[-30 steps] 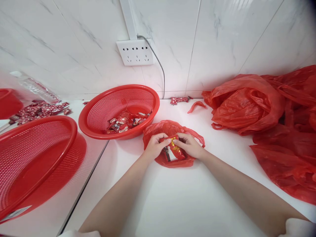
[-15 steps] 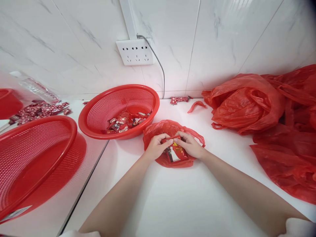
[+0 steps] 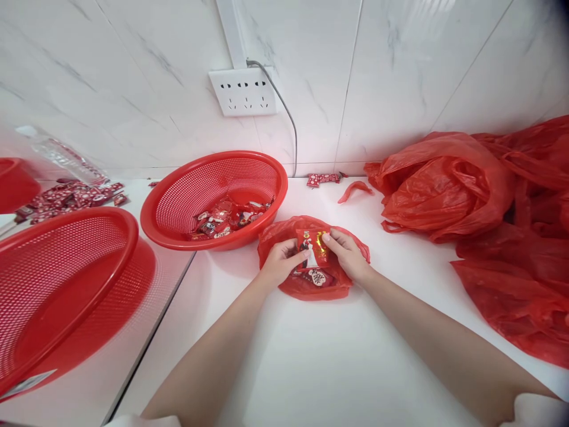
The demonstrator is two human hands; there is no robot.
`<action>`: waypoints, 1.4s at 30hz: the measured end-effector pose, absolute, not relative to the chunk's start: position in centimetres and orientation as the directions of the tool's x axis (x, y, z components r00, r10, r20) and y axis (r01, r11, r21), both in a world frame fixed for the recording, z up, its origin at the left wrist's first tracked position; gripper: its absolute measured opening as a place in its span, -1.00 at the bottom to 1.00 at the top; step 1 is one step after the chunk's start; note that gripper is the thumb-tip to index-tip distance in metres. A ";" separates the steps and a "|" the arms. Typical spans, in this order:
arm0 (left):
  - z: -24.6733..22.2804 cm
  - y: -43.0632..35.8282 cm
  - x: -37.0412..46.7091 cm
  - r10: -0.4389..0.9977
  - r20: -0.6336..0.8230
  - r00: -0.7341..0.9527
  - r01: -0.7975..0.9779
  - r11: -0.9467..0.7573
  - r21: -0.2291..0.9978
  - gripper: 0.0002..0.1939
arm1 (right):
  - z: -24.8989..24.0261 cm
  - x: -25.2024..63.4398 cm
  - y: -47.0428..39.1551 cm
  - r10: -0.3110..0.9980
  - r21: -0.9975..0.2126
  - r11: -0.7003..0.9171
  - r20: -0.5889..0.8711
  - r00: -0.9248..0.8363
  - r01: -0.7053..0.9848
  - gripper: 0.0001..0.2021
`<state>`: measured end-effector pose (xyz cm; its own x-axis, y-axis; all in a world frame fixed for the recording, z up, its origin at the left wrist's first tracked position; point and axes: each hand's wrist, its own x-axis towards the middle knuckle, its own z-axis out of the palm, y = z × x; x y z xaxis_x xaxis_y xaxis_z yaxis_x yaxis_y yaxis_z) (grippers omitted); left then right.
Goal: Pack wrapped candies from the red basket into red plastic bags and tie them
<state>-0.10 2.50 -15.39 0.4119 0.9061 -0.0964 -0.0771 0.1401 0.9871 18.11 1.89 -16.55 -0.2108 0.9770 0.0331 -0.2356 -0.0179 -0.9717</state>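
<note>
White counter (image 3: 320, 367): left hand (image 3: 278, 264) and right hand (image 3: 349, 256) pinch one red packet (image 3: 313, 249) by its side edges, lifted picture-side up just above small red bag (image 3: 306, 283), beside red basket (image 3: 213, 198) holding packets.

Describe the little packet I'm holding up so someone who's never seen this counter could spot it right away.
Start at the red mesh basket below the wall socket; just to its right lies a small red plastic bag. Above that bag, the left hand and right hand hold the red packet, the only one upright, showing gold print.
</note>
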 end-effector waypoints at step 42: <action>-14.9 2.3 -0.1 0.904 -0.131 0.408 -0.011 0.148 0.989 -0.70 | -16.3 18.2 1.6 0.890 -0.982 0.184 0.152 -0.431 0.034 -0.73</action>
<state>-0.11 2.32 -14.87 0.4077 0.9037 -0.1308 -0.0110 0.1481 0.9889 18.22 1.64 -16.32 -0.4305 0.8898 0.1516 0.0344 0.1840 -0.9823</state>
